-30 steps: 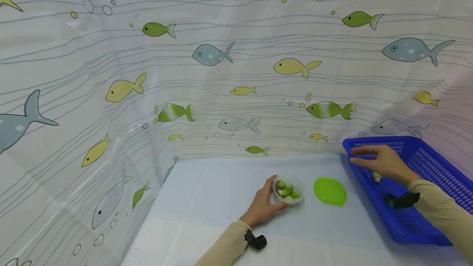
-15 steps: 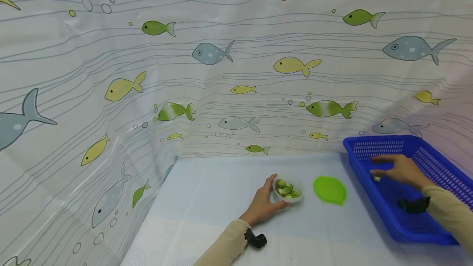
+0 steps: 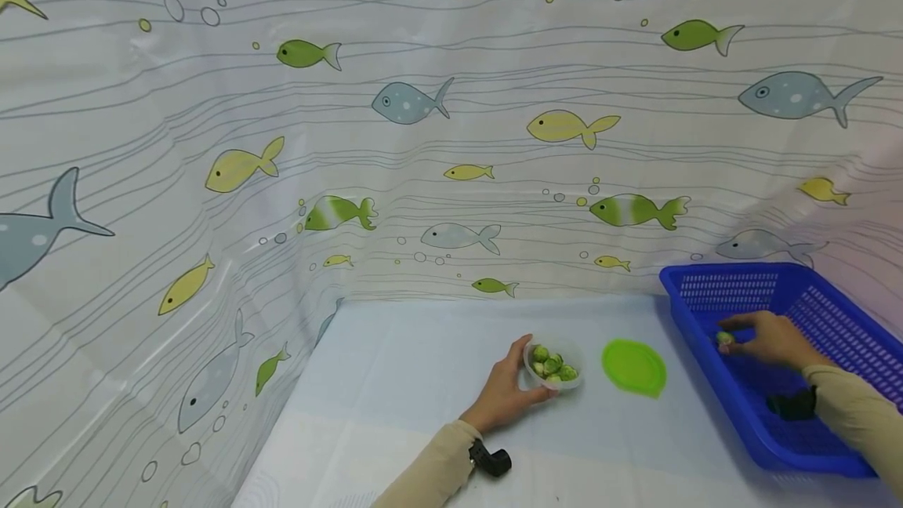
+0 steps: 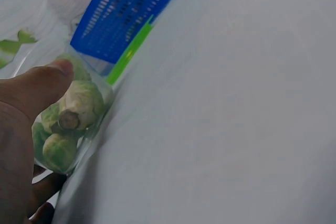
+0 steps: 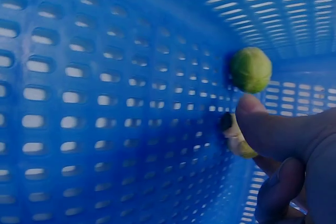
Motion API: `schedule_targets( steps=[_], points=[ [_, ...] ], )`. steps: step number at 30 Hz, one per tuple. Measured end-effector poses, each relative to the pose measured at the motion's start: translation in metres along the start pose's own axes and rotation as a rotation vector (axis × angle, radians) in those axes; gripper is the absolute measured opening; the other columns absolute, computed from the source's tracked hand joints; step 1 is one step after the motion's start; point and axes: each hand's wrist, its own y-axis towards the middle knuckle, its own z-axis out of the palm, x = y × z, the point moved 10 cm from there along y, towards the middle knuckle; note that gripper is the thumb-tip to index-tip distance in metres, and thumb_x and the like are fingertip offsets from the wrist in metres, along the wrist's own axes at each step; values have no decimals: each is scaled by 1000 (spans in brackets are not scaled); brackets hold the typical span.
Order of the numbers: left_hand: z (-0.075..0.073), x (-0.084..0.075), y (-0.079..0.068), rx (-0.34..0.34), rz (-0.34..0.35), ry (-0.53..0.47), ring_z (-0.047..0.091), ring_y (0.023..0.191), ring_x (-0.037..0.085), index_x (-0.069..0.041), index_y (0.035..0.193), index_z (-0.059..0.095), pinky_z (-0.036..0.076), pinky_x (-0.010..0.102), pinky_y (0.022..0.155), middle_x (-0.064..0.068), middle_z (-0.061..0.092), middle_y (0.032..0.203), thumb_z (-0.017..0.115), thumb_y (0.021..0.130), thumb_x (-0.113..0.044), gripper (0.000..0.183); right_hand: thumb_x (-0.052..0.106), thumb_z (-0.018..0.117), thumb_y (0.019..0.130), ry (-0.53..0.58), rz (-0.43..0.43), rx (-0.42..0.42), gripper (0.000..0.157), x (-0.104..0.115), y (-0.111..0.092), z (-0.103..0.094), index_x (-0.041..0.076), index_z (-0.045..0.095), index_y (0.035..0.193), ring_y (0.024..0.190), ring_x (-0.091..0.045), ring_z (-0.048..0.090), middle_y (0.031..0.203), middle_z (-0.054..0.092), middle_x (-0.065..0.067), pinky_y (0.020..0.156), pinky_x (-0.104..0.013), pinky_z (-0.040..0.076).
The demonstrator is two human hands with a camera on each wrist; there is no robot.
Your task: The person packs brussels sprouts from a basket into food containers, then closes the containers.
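My left hand (image 3: 502, 393) grips a small clear plastic tub (image 3: 580, 375) on the table, thumb on the near side and fingers around the far side. Several Brussels sprouts (image 4: 81, 106) fill it, seen through its wall in the left wrist view. Inside the blue basket (image 3: 712, 406), my right hand (image 3: 776, 343) has thumb and index finger closed around a Brussels sprout (image 5: 239, 140) near the left wall. Another green sprout (image 5: 251, 70) lies just beyond the thumb tip in the right wrist view.
A bright green lid (image 3: 633, 367) lies flat between the tub and the basket. The basket's raised, slotted sides stand at the table's right. A fish-print sheet (image 3: 451, 202) hangs behind and to the left of the white table (image 3: 402, 351).
My right hand has moved from above the basket's left rim down into the basket, its fingers now around a sprout. The left hand and tub have stayed in place.
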Motion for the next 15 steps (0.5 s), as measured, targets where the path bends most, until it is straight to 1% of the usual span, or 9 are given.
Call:
schedule_targets(
  steps=[5, 15],
  points=[
    [-1, -2, 0, 5, -9, -6, 52, 146, 21, -12, 165, 32, 43, 45, 121, 7, 58, 155, 86, 88, -42, 99, 24, 88, 83, -10, 0, -2, 55, -3, 0, 2, -11, 71, 122, 114, -65, 59, 119, 71, -35, 87, -75, 49],
    [1, -1, 0, 9, -16, -13, 51, 146, 20, -13, 164, 32, 43, 45, 122, 5, 58, 155, 86, 88, -43, 98, 25, 87, 85, -26, -5, -5, 54, 0, 1, 3, -11, 72, 122, 111, -61, 63, 117, 72, -34, 85, -73, 51]
  ],
)
